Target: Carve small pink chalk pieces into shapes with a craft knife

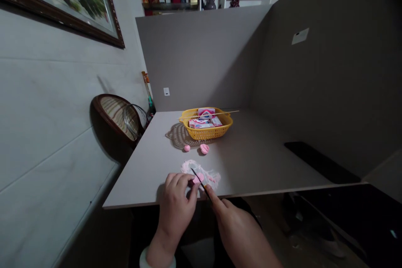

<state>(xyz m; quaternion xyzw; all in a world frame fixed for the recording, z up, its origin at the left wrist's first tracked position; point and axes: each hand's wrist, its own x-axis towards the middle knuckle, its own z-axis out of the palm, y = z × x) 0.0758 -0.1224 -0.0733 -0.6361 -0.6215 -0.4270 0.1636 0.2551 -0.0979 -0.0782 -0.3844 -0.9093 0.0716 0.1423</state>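
Note:
At the table's front edge, my left hand pinches a small pink clay-like piece between thumb and fingers. My right hand grips a knife with a dark narrow blade, the index finger stretched along it. The blade lies over the pink piece; whether it cuts into it is too small to tell. Beneath them spreads a smeared pale pink patch of crumbs. Farther back sit a small pink ball and a larger rounded pink piece with grooves.
A yellow basket holding several pink-and-white packets stands at the back, a thin stick across its rim. Grey panels border the table behind and right. A dark flat object lies along the right side.

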